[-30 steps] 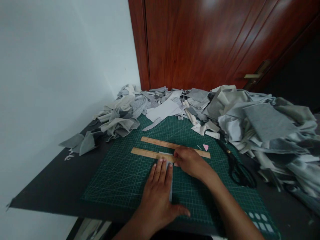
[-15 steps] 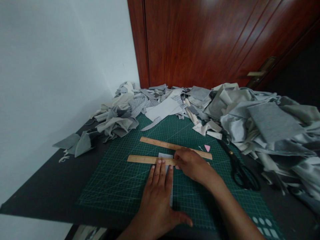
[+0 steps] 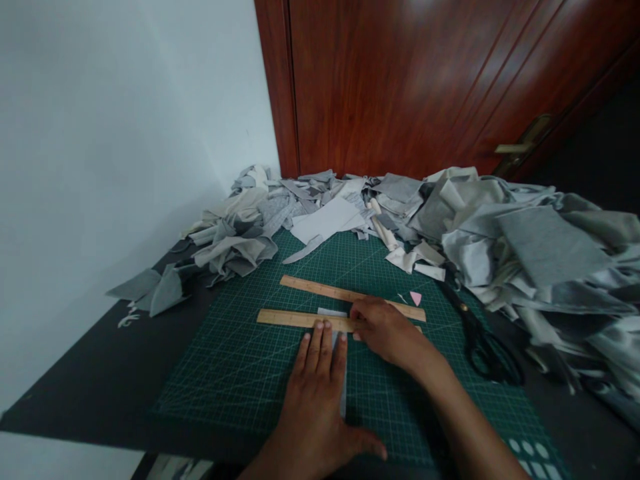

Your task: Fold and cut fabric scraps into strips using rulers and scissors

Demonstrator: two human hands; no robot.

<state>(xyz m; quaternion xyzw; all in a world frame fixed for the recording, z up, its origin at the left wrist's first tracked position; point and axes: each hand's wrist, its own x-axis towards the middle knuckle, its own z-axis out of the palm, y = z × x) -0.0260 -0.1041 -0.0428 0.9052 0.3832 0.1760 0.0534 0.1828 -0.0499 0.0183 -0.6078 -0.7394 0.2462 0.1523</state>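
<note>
My left hand [image 3: 317, 393] lies flat, palm down. Its fingers reach forward, with some fingertips at the near edge of a wooden ruler [image 3: 285, 318], and its thumb points out to the right. Under the ruler and partly under that hand runs a narrow light-grey fabric strip [image 3: 343, 373]; its far end shows just beyond the ruler. My right hand [image 3: 383, 330] is closed at the ruler's right part, fingers curled over it and hiding much of that end. A second wooden ruler [image 3: 320, 287] lies farther off at a slight slant, partly behind the right hand.
A green cutting mat [image 3: 235, 367] covers the dark table [image 3: 90, 387]. Black scissors [image 3: 483, 340] and a pink chalk-like triangle [image 3: 416, 298] lie right. Grey fabric scraps [image 3: 235, 253] pile up left and behind, with a bigger heap [image 3: 550, 240] right. A wooden door [image 3: 400, 80] stands behind.
Both hands stay in nearly the same place on the ruler. The right fingers have curled slightly; otherwise the whole view has only shifted a little.
</note>
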